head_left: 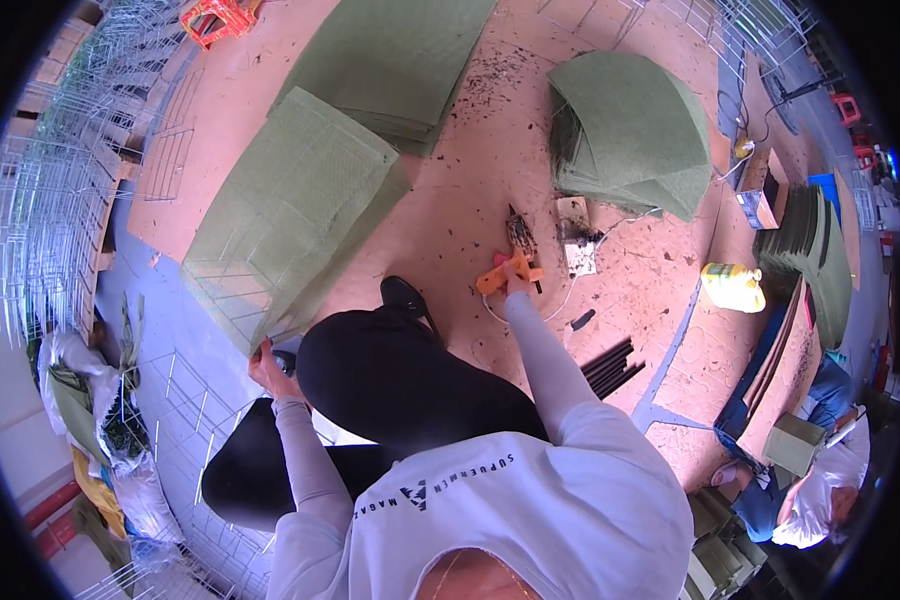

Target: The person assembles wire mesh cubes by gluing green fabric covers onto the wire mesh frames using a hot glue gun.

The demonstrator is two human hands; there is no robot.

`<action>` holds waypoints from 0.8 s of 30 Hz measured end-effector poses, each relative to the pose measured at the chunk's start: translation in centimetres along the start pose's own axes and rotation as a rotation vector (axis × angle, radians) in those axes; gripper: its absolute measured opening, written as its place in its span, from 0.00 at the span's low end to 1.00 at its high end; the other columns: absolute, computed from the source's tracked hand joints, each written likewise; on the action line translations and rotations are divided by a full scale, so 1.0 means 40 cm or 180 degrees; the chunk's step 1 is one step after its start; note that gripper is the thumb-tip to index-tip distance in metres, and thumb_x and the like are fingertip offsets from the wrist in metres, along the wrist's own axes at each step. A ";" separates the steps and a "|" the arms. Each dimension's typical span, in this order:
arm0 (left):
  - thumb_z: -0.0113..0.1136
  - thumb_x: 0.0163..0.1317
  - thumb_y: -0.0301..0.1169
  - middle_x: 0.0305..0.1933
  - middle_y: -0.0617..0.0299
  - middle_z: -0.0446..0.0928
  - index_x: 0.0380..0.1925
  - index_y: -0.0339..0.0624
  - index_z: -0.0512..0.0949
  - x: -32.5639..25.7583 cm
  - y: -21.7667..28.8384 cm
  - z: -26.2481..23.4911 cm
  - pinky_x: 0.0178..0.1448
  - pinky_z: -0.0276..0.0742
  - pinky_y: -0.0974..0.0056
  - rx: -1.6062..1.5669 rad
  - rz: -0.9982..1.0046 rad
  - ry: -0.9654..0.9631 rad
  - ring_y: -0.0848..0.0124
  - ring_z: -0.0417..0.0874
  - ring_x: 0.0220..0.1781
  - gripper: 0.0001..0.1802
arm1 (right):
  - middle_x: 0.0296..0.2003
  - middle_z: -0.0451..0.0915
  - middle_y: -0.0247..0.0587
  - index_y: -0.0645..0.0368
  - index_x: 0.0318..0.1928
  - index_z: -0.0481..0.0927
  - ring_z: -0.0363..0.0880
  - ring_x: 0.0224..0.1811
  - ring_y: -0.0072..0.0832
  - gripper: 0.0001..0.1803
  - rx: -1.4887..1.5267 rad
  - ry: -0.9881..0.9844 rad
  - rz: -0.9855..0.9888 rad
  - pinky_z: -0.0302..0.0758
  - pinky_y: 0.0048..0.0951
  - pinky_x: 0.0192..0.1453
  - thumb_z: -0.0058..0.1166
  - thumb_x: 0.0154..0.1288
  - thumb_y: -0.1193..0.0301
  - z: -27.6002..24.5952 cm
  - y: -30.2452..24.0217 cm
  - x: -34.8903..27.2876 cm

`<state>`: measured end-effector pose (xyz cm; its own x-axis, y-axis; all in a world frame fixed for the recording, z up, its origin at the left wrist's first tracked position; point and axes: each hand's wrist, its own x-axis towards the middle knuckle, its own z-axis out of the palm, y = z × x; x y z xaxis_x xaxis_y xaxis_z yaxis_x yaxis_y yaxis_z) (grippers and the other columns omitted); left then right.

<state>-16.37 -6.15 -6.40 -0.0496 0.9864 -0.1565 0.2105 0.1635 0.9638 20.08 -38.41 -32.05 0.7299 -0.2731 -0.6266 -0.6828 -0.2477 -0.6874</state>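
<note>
Pinching, left hand (267, 370) holds the green rectangular fibre-like sheet (305, 185) by its lower corner, left of centre, probably steadying it; right hand (517, 284) curls round the orange plastic glue gun (491, 281), mid-frame.

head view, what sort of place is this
Probably a workshop or assembly area: piled green sheets, wire frames stacked along the left, and an orange corded tool in the right hand.
</note>
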 end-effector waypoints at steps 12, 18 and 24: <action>0.66 0.54 0.31 0.37 0.59 0.83 0.37 0.29 0.81 -0.058 -0.011 0.024 0.44 0.72 0.67 0.0830 0.0228 -0.0298 0.73 0.80 0.36 0.15 | 0.30 0.77 0.35 0.57 0.41 0.76 0.78 0.29 0.28 0.21 0.1441 -0.0197 0.0258 0.77 0.29 0.32 0.67 0.43 0.67 -0.005 -0.077 -0.073; 0.68 0.50 0.31 0.43 0.57 0.81 0.46 0.29 0.77 -0.052 0.048 -0.072 0.50 0.70 0.68 0.0505 -0.0253 -0.1034 0.71 0.79 0.44 0.24 | 0.37 0.78 0.37 0.59 0.48 0.73 0.78 0.34 0.30 0.24 0.1380 -0.1620 -0.0399 0.78 0.29 0.38 0.63 0.47 0.78 -0.080 -0.161 -0.179; 0.69 0.53 0.37 0.55 0.61 0.73 0.55 0.31 0.69 -0.046 0.120 -0.098 0.60 0.64 0.67 -0.0779 -0.0773 -0.2184 0.73 0.72 0.54 0.33 | 0.48 0.76 0.41 0.58 0.56 0.67 0.77 0.52 0.37 0.26 0.2052 -0.3029 -0.0097 0.75 0.39 0.55 0.55 0.55 0.79 -0.028 -0.390 -0.247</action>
<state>-19.09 -7.22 -0.63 0.5671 0.7246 -0.3916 0.0448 0.4476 0.8931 23.48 -32.90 -14.73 0.6620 0.6056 -0.4416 -0.7212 0.3544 -0.5952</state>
